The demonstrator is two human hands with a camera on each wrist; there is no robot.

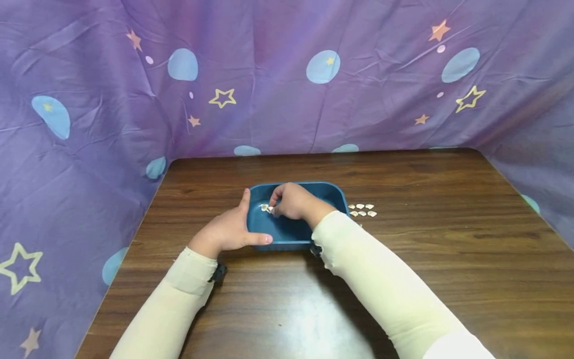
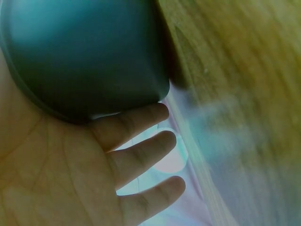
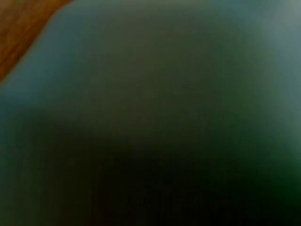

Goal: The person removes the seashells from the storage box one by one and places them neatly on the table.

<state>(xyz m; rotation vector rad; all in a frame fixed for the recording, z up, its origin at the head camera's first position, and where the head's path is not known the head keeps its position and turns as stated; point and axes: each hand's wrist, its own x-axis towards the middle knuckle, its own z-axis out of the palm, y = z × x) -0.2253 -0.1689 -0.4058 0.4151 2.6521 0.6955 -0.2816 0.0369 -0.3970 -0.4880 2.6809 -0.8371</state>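
Note:
A blue plastic tray [image 1: 287, 227] with rounded corners stands on the table. My left hand [image 1: 230, 227] rests against its left end, thumb along the front rim; in the left wrist view the fingers [image 2: 146, 157] stretch out past the tray's wall [image 2: 94, 56]. My right hand [image 1: 293, 199] reaches inside, thumb and fingertips pinching a small white seashell [image 1: 271, 210]. Beside it, another pale seashell [image 1: 263, 207] lies on the tray's bottom at the left. The right wrist view shows mostly the blurred, dark tray [image 3: 155, 84], without the hand.
Several small white seashells [image 1: 360, 206] lie in two rows on the wooden table [image 1: 448, 224], just right of the tray. My right forearm [image 1: 381, 279] crosses the tray's front right corner. A purple cloth [image 1: 278, 99] with stars hangs behind the table.

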